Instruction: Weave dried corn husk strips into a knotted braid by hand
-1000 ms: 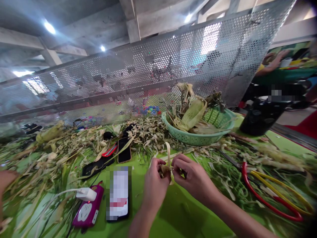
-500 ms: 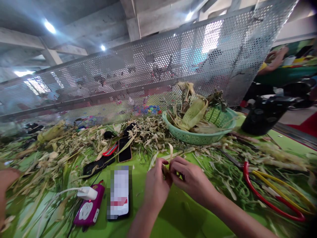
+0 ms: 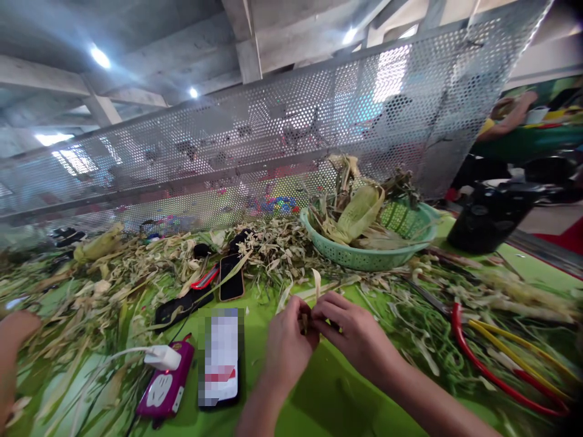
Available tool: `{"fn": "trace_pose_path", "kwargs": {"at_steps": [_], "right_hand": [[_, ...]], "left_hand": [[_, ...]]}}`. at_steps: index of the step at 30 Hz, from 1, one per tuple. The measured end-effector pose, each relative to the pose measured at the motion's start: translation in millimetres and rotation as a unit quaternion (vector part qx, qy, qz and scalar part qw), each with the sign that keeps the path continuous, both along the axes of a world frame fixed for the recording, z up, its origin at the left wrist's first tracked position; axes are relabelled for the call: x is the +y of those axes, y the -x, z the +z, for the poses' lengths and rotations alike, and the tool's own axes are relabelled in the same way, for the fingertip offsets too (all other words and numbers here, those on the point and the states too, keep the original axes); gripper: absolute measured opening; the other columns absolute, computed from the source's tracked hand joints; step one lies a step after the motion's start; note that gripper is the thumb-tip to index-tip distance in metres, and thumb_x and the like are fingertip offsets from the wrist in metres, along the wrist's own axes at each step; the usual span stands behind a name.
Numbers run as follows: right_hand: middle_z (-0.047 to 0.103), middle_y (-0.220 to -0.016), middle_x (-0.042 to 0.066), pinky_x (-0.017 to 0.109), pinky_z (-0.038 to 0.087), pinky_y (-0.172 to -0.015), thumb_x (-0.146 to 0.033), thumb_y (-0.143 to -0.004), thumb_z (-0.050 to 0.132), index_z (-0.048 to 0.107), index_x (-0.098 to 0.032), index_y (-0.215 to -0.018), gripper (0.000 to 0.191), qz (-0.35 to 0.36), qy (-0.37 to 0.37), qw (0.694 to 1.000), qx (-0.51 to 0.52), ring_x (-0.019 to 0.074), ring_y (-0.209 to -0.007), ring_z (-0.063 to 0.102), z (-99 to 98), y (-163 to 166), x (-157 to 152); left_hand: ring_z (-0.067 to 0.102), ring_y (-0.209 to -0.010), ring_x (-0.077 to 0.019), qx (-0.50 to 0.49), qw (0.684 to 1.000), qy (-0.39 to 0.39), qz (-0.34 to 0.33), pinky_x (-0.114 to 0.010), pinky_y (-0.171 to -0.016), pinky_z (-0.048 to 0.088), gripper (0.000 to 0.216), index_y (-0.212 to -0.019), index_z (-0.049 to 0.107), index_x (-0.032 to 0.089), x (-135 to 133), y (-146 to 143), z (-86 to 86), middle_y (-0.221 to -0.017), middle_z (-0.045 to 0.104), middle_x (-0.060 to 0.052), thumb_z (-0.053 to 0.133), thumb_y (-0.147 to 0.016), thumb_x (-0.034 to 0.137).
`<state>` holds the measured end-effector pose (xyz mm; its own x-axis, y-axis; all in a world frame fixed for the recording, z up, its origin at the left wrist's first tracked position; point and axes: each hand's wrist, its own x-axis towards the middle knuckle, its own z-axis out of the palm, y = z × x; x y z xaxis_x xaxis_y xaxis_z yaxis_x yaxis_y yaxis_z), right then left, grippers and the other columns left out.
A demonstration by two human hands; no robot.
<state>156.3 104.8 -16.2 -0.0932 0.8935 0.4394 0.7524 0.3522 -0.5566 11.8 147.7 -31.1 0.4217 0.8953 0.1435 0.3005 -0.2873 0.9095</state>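
In the head view my left hand [image 3: 291,343] and my right hand [image 3: 348,325] meet over the green tabletop [image 3: 325,403], fingertips pressed together. Between them a narrow pale corn husk strip [image 3: 317,284] stands up, its lower end hidden in the fingers. My left fingers curl round the husk piece, and my right thumb and forefinger pinch at the same spot. Left of my hands lies a phone [image 3: 221,358] with a lit, blurred screen.
A green basket [image 3: 364,258] holds corn husks [image 3: 359,215]. At the right lie scissors [image 3: 478,364] with red and yellow handles, before a black container [image 3: 494,215]. Left are a purple power bank [image 3: 166,379], a dark phone [image 3: 232,278] and another person's arm [image 3: 13,340]. A perforated metal screen [image 3: 204,152] stands behind.
The whole view has shifted slightly, with things appearing a little lower and to the right. Both hands keep pinching the husk strip, their fingers moving only slightly.
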Motion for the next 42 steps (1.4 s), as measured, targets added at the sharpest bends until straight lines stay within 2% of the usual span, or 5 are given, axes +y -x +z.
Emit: {"fn": "trace_pose_path", "kwargs": {"at_steps": [8, 22, 29, 34, 42], "right_hand": [[0.057, -0.113, 0.010, 0.027, 0.051, -0.069, -0.019, -0.089, 0.053, 0.059, -0.024, -0.112, 0.024, 0.009, -0.030, 0.993, 0.113, 0.0158, -0.080, 0.060, 6.1, -6, -3], [0.067, -0.089, 0.007, 0.028, 0.052, -0.072, -0.019, -0.089, 0.055, 0.069, -0.022, -0.089, 0.013, 0.037, -0.058, 0.996, 0.053, 0.0186, -0.082, 0.064, 6.2, -2, -2], [0.064, -0.115, 0.010, 0.039, 0.046, -0.084, -0.015, -0.088, 0.053, 0.061, -0.028, -0.120, 0.035, 0.022, -0.101, 0.994, -0.027, 0.0249, -0.102, 0.059, 3.8, 4, -2], [0.066, -0.102, 0.008, 0.037, 0.045, -0.081, -0.016, -0.088, 0.056, 0.066, -0.026, -0.103, 0.021, 0.041, -0.082, 0.996, 0.010, 0.0233, -0.096, 0.059, -5.1, 15, -2], [0.063, -0.092, 0.006, 0.033, 0.042, -0.076, -0.016, -0.084, 0.059, 0.066, -0.022, -0.084, 0.009, 0.035, -0.021, 0.996, -0.078, 0.0219, -0.088, 0.055, -21.0, 27, -1]], "left_hand": [[0.046, -0.061, -0.0106, -0.121, 0.986, 0.117, 0.015, -0.020, -0.056, 0.034, 0.020, -0.080, 0.046, 0.021, 4, -2, 7.4, -0.066, 0.048, 0.006, 0.061, -0.070, 0.013], [0.047, -0.063, -0.0103, -0.101, 0.988, 0.114, -0.012, -0.021, -0.059, 0.036, 0.015, -0.078, 0.050, 0.019, 1, -1, 7.3, -0.069, 0.050, 0.005, 0.062, -0.071, 0.015], [0.052, -0.061, -0.0080, -0.323, 0.906, 0.270, 0.038, -0.019, -0.057, 0.038, 0.033, -0.091, 0.055, 0.018, 11, 1, -2.9, -0.075, 0.061, 0.002, 0.075, -0.068, 0.028], [0.063, -0.077, -0.0110, -0.429, 0.837, 0.325, 0.100, -0.020, -0.068, 0.045, 0.049, -0.108, 0.057, 0.022, 14, 0, -7.6, -0.091, 0.068, -0.002, 0.080, -0.065, 0.032], [0.067, -0.084, -0.0169, -0.449, 0.806, 0.377, 0.081, -0.026, -0.069, 0.051, 0.051, -0.115, 0.060, 0.022, 10, -3, -4.8, -0.108, 0.069, -0.006, 0.078, -0.068, 0.029]]}}
